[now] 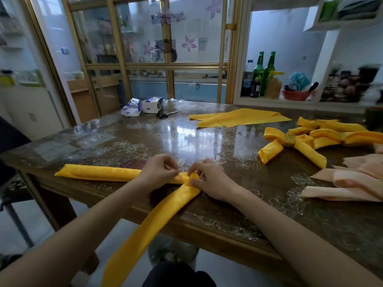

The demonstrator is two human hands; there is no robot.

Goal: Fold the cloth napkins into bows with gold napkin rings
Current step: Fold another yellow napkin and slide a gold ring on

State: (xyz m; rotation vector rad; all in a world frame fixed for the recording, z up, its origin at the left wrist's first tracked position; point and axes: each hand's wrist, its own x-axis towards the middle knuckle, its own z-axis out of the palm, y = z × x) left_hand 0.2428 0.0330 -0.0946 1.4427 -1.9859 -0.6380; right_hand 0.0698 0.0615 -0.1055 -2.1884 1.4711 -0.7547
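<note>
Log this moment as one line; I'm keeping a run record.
step: pinching fold | left hand: on yellow napkin | right hand: on same fold | one end hangs off table | finished bow at right

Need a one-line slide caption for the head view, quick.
Both hands pinch the middle of a long yellow napkin at the table edge, beside a finished ringed bow.

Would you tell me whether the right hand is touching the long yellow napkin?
Touching. The head view shows the right hand pinching the yellow napkin at its bend, fingers pressed into the cloth, beside the left hand.
</note>
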